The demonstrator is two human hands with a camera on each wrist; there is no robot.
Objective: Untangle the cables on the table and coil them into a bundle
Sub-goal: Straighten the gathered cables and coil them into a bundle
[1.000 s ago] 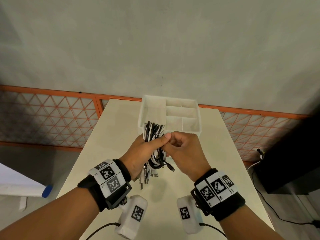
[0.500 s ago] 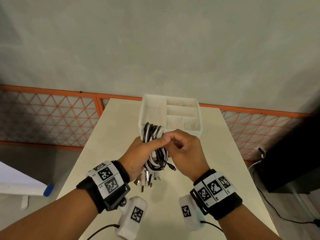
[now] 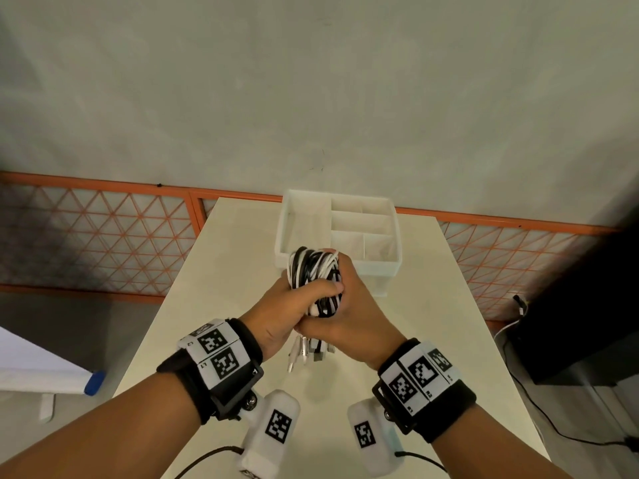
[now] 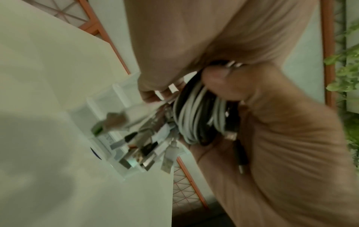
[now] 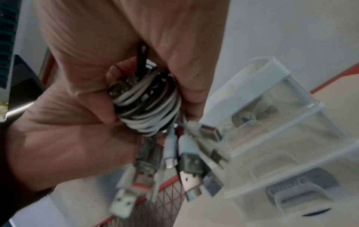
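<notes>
left hand [image 3: 276, 314]: fingers and thumb wrapped round the black-and-white cable bundle [image 3: 313, 271], thumb across its front | right hand [image 3: 349, 316]: clamped onto the same bundle, pressed right against the left | bundle: upright between both palms above the table [image 3: 221, 271], USB plugs [image 5: 153, 173] dangling below the fists | white divided organizer box [image 3: 363, 233] just beyond the knuckles

Black wristbands [image 3: 221, 378] — white coded tags.
</notes>
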